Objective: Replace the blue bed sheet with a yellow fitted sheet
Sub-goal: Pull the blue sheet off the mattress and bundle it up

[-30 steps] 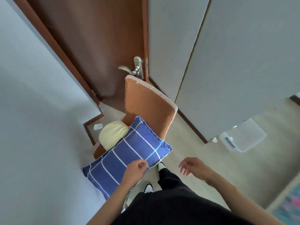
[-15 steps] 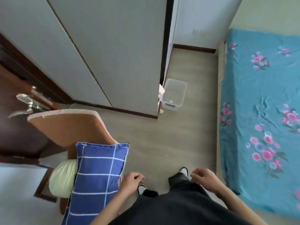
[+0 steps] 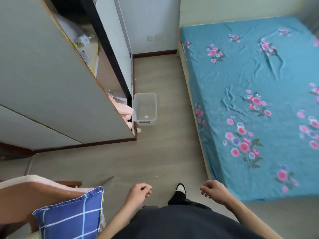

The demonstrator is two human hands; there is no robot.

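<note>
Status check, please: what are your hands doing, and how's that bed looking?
Left hand and right hand empty. Blue sheet on bed. Floor between is bare.

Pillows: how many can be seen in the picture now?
1. The blue checked pillow lies on the brown chair at the lower left. No pillow is on the blue bed sheet, though the bed's far right end is out of view.

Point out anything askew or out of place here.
The blue sheet is creased across its middle. Pink cloth bulges out of the open wardrobe, and a small white scrap lies on the floor.
</note>
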